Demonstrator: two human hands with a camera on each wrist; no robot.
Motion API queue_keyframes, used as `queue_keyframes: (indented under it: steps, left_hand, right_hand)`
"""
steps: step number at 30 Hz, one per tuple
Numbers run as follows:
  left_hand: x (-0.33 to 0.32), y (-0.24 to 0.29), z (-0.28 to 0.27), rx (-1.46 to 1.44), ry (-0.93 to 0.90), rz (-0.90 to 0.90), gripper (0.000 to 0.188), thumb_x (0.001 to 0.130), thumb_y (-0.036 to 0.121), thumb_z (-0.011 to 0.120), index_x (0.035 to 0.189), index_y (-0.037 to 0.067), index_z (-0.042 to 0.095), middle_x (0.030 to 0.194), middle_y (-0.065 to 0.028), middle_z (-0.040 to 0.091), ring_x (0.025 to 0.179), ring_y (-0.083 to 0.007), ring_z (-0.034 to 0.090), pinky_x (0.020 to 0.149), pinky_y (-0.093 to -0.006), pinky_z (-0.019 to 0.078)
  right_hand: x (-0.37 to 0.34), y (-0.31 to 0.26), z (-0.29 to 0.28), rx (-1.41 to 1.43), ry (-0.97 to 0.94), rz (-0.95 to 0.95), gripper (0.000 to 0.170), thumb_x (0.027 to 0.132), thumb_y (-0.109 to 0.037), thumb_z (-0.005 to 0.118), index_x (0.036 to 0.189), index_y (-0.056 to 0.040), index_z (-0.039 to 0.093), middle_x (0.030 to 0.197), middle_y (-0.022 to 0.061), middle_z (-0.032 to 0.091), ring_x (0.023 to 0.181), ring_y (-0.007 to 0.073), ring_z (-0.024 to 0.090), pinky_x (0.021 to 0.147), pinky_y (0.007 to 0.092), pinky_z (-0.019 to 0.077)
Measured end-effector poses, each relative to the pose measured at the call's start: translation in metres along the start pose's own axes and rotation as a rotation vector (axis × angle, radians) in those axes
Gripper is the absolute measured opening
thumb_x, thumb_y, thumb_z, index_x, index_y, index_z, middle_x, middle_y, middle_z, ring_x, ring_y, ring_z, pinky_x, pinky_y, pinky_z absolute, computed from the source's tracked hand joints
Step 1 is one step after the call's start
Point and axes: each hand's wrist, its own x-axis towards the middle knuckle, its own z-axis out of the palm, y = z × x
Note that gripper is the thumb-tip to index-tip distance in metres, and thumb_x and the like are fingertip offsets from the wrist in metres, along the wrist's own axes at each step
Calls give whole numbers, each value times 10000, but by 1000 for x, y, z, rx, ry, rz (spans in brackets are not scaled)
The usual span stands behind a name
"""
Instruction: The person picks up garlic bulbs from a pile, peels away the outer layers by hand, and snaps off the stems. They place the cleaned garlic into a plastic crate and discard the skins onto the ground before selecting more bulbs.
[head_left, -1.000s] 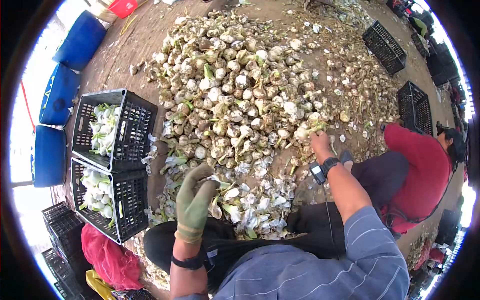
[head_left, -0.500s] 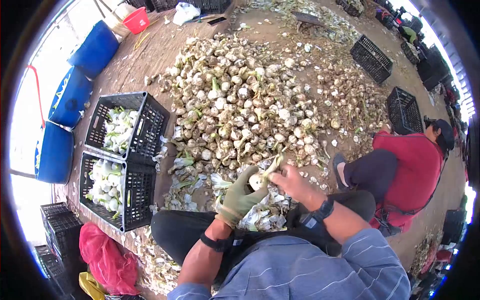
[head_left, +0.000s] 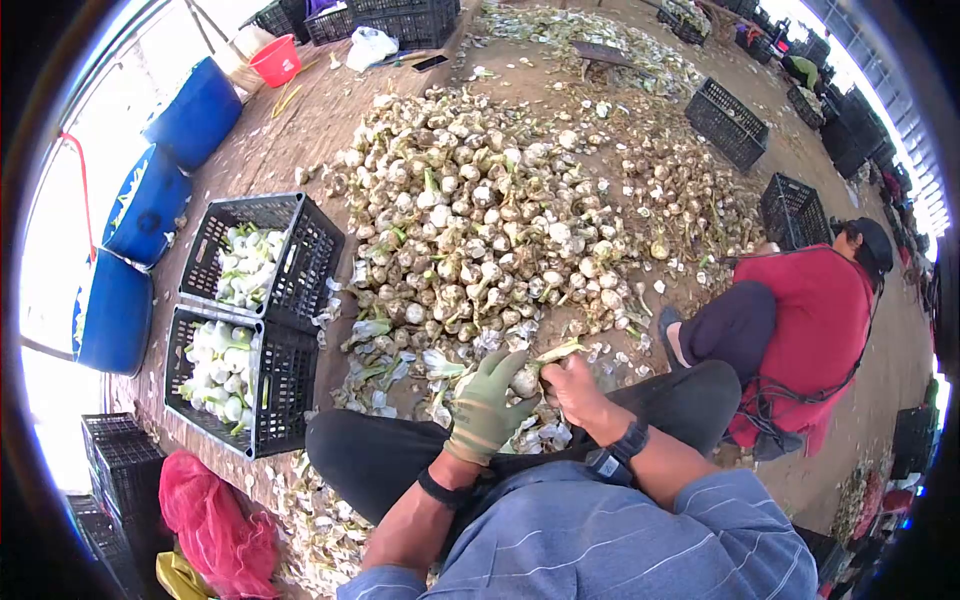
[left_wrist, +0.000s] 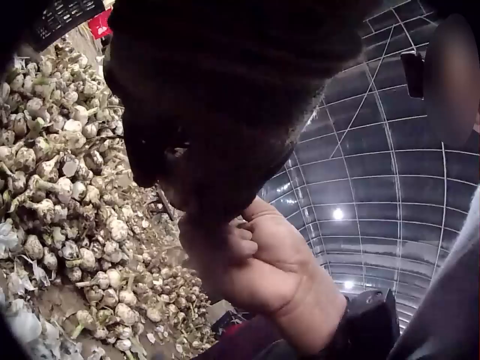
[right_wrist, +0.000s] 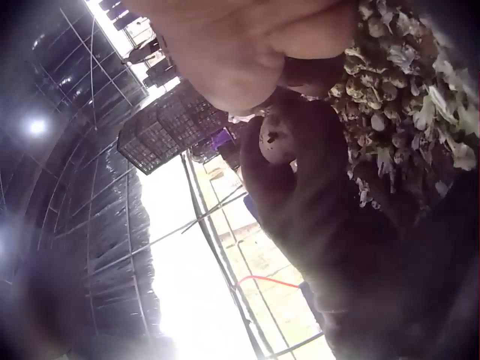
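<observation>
In the head view my left hand, in a pale green glove, grips a garlic bulb over my lap. My bare right hand is right beside it, thumb and fingers pinching the bulb's pale leafy stalk. From the right wrist, the bulb shows as a round shape with a dark spot, between the gloved fingers and under the right hand. The left wrist view has the glove as a dark mass hiding the bulb, with the right hand below. A large heap of unpeeled garlic lies in front.
Two black crates of white cleaned garlic, one behind the other, stand at left near blue barrels. Peeled skins litter the ground before my knees. A person in red crouches at right, near black crates.
My right hand came back from the heap with a garlic bulb and met the left, which now grips it. Both hands have since drawn slightly, and the stalk has swung down to the right.
</observation>
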Motion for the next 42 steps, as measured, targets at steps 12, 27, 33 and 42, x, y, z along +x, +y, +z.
queue_keyframes:
  steps: [12, 27, 33, 42]
  left_hand:
    - [-9, -4, 4, -80, 44, -63, 595, 678, 131, 834, 1216, 12, 609, 1218, -192, 624, 1098, -320, 628, 919, -378, 518]
    - [-2, -9, 17, -136, 21, -86, 624, 662, 124, 836, 1231, 20, 602, 1200, -193, 626, 1108, -344, 614, 946, -397, 501]
    - [-9, -20, 19, -72, -11, -86, 651, 687, 129, 815, 1284, 39, 570, 1264, -197, 588, 1126, -367, 602, 922, -394, 513]
    - [-8, -22, 11, -1018, -203, -565, 637, 823, 134, 740, 1386, -4, 478, 1070, -66, 641, 879, -142, 641, 762, -289, 547]
  right_hand:
    - [-3, 0, -7, -248, 33, 50, 134, 914, -88, 589, 1012, -6, 630, 804, -4, 618, 565, 55, 477, 456, 262, 389]
    - [-1, 4, -21, -176, 75, 92, 194, 903, -69, 590, 1080, 5, 615, 948, 19, 645, 733, 75, 563, 611, 269, 484]
    - [1, 19, -24, -214, 106, 20, 70, 885, -78, 571, 903, -35, 624, 720, -47, 559, 553, 49, 465, 442, 245, 355]
    - [6, 12, -52, -688, 44, -196, 187, 863, -110, 594, 1001, 14, 620, 854, 37, 633, 738, 121, 546, 648, 327, 467]
